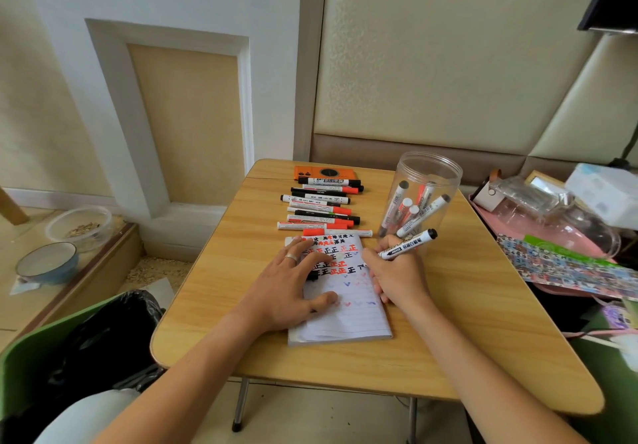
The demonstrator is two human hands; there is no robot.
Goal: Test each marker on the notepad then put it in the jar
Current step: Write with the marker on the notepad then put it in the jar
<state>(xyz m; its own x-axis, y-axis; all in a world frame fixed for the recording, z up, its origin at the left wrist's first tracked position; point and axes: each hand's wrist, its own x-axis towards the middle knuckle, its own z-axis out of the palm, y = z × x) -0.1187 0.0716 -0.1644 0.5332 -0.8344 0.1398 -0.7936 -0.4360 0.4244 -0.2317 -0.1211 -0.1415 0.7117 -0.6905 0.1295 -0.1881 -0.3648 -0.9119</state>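
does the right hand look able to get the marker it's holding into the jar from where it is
Probably yes. The right hand grips the marker just in front of the jar, whose mouth is open with no lid. Nothing lies between them; the left hand rests on the notepad.

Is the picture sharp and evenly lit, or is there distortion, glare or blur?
Head view: soft even daylight, faint shadows under both hands; wide-angle bending curves the light wooden table edges; reflections streak the clear plastic jar; print on the black-capped white marker in the right hand is blurred.
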